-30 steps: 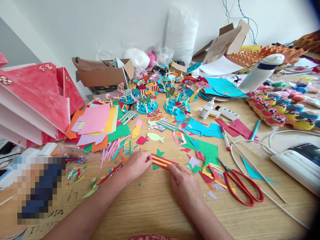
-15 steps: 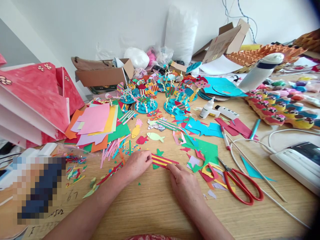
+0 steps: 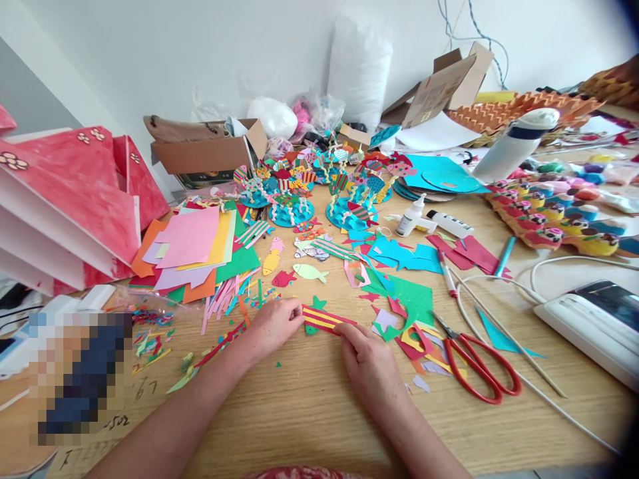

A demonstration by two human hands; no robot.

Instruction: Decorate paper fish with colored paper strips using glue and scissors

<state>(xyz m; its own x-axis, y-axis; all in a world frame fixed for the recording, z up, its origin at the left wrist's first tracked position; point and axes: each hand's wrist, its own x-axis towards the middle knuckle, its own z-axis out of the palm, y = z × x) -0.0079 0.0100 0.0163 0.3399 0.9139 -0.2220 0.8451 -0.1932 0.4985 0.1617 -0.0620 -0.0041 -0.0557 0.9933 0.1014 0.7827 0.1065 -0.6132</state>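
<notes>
On table [image 3: 309, 412] | left hand [image 3: 272, 326], right hand [image 3: 367, 356] pinch striped paper fish [image 3: 324, 319]

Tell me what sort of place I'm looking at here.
Most likely a craft room or a home art workspace. A wooden table is strewn with coloured paper sheets and cut paper fish, with red scissors and a glue bottle. Both hands press a striped paper piece.
</notes>
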